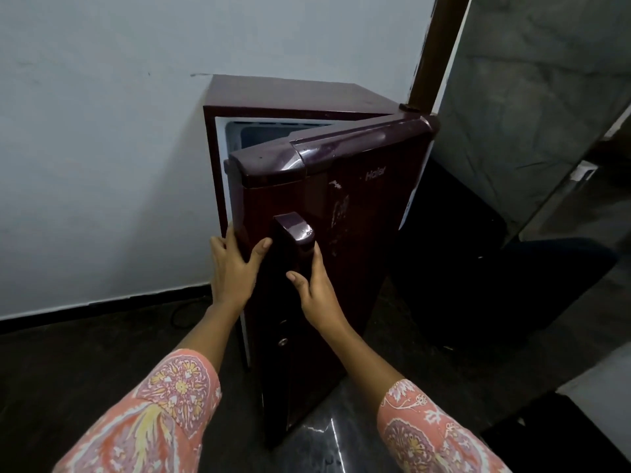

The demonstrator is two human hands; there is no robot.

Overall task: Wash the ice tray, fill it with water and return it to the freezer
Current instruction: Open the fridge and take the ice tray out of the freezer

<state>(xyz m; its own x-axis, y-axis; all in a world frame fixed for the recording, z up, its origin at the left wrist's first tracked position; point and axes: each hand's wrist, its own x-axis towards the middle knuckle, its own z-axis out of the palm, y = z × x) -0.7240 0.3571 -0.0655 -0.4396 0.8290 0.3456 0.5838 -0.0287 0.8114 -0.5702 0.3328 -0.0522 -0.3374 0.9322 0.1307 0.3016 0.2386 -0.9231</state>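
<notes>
A plain white wall [102, 131] fills the upper left of the frame and meets a dark polished floor [85, 363] along a black skirting line. On the right a grey marbled panel [546, 97] rises behind a brown wooden post [433, 52]. At centre a small maroon metal fridge [290, 93] stands against the wall, and a black boxy object [478, 268] sits low just beside it on the right. The fridge's glossy maroon door [358, 233], hinged on the right, stands partly open. In the gap above it the pale freezer compartment [269, 134] shows at the top of the cabinet. The ice tray cannot be made out in that gap. Two forearms in orange floral sleeves [153, 414] reach up from the bottom edge. The left hand [232, 271] grips the door's free edge, fingers wrapped behind it and thumb spread across the front. The right hand [317, 291] holds the long maroon handle [293, 240], thumb on its left side, fingers curled round its right. A small round keyhole [282, 342] sits below the handle.
</notes>
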